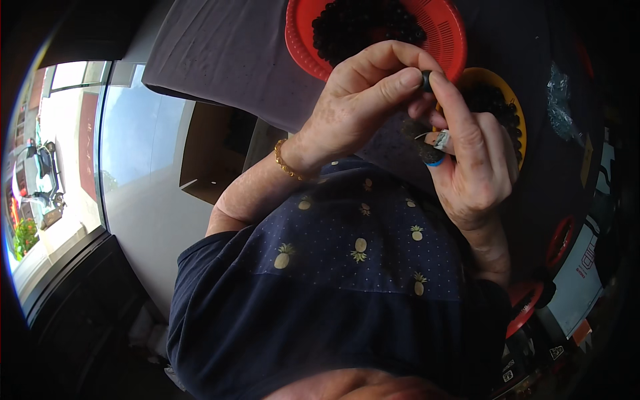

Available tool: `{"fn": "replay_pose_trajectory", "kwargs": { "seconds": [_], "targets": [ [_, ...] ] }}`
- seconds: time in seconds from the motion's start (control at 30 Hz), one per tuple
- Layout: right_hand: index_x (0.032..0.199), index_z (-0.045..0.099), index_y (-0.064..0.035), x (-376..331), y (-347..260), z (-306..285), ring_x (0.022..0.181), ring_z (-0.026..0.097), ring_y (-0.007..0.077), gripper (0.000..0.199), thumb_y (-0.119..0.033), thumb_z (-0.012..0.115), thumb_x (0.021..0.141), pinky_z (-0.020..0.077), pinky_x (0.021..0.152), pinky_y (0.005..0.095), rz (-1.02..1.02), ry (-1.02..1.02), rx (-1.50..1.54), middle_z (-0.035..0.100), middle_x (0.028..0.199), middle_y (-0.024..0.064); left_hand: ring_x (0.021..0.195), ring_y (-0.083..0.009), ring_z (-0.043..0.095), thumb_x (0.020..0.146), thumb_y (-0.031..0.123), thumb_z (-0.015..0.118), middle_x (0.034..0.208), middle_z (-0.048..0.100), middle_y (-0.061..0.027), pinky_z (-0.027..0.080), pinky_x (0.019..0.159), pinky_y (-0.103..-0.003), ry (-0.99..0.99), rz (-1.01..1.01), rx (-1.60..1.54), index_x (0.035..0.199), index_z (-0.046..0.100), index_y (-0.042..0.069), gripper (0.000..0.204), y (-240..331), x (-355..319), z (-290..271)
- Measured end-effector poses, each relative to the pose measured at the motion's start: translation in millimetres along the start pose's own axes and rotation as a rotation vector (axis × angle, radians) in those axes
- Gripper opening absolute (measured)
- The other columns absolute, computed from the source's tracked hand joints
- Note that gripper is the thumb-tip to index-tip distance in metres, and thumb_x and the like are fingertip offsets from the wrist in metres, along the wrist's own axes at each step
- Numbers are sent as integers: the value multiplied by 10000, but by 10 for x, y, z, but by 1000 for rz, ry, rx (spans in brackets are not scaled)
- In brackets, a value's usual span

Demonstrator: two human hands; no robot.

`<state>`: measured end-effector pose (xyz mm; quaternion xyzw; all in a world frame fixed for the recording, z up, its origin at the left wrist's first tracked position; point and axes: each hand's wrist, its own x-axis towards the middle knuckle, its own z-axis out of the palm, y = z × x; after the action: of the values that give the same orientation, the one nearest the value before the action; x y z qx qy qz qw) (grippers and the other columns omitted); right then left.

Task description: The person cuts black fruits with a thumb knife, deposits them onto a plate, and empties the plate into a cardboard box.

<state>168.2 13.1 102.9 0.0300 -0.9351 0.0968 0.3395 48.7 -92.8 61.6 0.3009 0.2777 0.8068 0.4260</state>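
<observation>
"Left hand (pixel 360 90) plus right hand (pixel 481 163)?"
"Two."
"Small dark piece (pixel 426 81), pinched?"
"One. Heaped pieces (pixel 357 30), too many to count."
"Red basket (pixel 451 30), between 12 and 1 o'clock?"
"One."
"Yellow container (pixel 520 123), near 2?"
"One."
"Bracelet (pixel 282 162)?"
"One."

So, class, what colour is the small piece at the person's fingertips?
The small piece looks black, best seen in the head view.

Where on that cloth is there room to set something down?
The grey cloth looks bare left of the red basket. A narrower strip separates the yellow basket from the crumpled plastic. It's crowded where the left hand and right hand meet, near both baskets.
</observation>
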Motion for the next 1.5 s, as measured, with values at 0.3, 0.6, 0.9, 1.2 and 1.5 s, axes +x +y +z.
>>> {"fn": "replay_pose_trajectory", "kwargs": {
  "seconds": [0.3, 0.6, 0.9, 1.2, 1.5],
  "targets": [
    [1074, 615, 17, -51, 35, -105, 561, 531, 89, 402, 63, 679, 679, 471, 474, 199, 59, -14, -48, 575, 710, 24, 754, -79, 512, 926, 152, 495, 929, 570, -33, 456, 688, -226, 29, -59, 21, 1114, 516, 1, 242, -70, 57, 64],
    [1030, 620, 19, -316, 196, -208, 525, 543, 80, 334, -124, 709, 741, 475, 398, 179, 286, 242, -5, 520, 657, 33, 767, -114, 542, 918, 142, 504, 897, 574, -60, 484, 807, -293, -29, -131, -62, 1107, 517, -11, 244, -269, 123, 196],
    [1117, 586, -45, -241, 131, -299, 676, 607, 176, 412, -269, 666, 781, 502, 562, 283, 387, 104, -111, 582, 786, 62, 935, -171, 587, 906, 159, 530, 992, 596, -92, 484, 832, -306, -92, -172, 35, 1132, 499, -17, 288, -320, 137, 263],
    [1140, 577, -66, -280, 181, -247, 649, 599, 177, 442, -301, 660, 776, 503, 550, 292, 368, 117, -106, 564, 759, 47, 932, -157, 585, 890, 174, 563, 1005, 596, -78, 484, 842, -298, -92, -128, 51, 1128, 504, -16, 311, -340, 138, 296],
    [1124, 590, -74, -274, 144, -251, 617, 581, 177, 423, -269, 675, 758, 491, 535, 300, 352, 113, -111, 542, 736, 48, 769, -107, 574, 907, 108, 528, 914, 596, -61, 491, 721, -238, -73, -107, 76, 1073, 544, -20, 210, -321, 114, 319]
  ]
}}
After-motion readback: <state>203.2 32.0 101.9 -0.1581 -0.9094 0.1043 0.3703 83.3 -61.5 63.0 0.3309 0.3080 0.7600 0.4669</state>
